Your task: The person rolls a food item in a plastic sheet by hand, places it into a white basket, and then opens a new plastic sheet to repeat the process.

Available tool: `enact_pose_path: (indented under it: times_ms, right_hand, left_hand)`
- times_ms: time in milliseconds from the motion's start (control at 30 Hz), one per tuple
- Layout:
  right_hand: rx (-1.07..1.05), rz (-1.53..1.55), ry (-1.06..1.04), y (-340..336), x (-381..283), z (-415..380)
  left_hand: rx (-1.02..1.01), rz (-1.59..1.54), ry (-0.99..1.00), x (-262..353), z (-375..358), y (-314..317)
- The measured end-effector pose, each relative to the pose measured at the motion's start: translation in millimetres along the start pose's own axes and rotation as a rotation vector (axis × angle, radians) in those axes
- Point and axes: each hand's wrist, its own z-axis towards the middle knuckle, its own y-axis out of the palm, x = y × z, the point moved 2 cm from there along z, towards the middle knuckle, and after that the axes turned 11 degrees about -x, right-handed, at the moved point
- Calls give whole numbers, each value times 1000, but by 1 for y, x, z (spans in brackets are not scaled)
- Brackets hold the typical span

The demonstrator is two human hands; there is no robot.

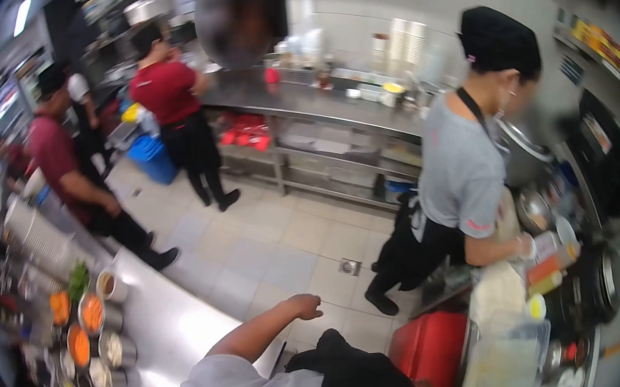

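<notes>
My left hand (305, 307) reaches out from a grey sleeve, above the tiled floor and beyond the edge of the steel counter (163, 320). Its fingers look loosely curled together, and no object shows in them. It touches nothing that I can see. A black apron (356, 377) covers my front. To the right of my body stands a red bin (431, 356). A bit of skin by the bin may be my right arm, but my right hand is out of sight.
Metal tubs of chopped food (92, 313) line the counter at left. At right, a co-worker in grey (461, 159) bends over a station with sauce containers. Other people stand at the back left near a blue bin (151, 159). A steel shelf table (315, 108) runs along the wall.
</notes>
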Motion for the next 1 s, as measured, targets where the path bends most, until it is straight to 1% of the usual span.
enact_pose_path:
  times_ms: [33,67,167,233,267,333,367,400,467,500,533,600,733,800,1000]
  right_hand:
    - [64,34,-127,25,16,14]
    - [125,73,-255,32,26,28]
    - [35,89,-177,15,13,34]
    - [2,66,-164,5,6,38]
    - [-6,54,-164,2,4,39]
    - [-22,35,-171,-2,2,41]
    - [-31,30,-175,-2,1,43]
    - [-35,17,-180,-2,3,42]
    - [-51,-7,-204,-4,0,48]
    - [-58,-16,-217,-5,0,51]
    - [-65,-34,-229,-4,-1,53]
    - [-84,-54,-256,-2,-8,56]
    - [-119,-85,-292,6,-20,56]
    - [-127,-95,-301,9,-27,55]
    - [-140,-109,-298,15,-43,53]
  left_hand:
    - [29,-33,-38,2,-12,0]
    - [63,-40,-90,7,-27,-3]
    - [165,-58,-209,5,-63,4]
    - [288,-23,-281,4,-85,15]
    - [301,-38,-301,4,-96,23]
    - [528,-69,-323,3,-119,37]
    - [603,-109,-319,4,-129,46]
    - [606,-116,-343,4,-136,55]
    - [663,-216,-272,2,-147,74]
    - [645,-139,-281,7,-153,75]
    - [654,-151,-311,12,-157,74]
    - [776,-214,-343,21,-160,74]
    - [804,-208,-356,27,-164,75]
    - [785,-205,-393,25,-163,73]
    - [798,-211,-381,22,-163,73]
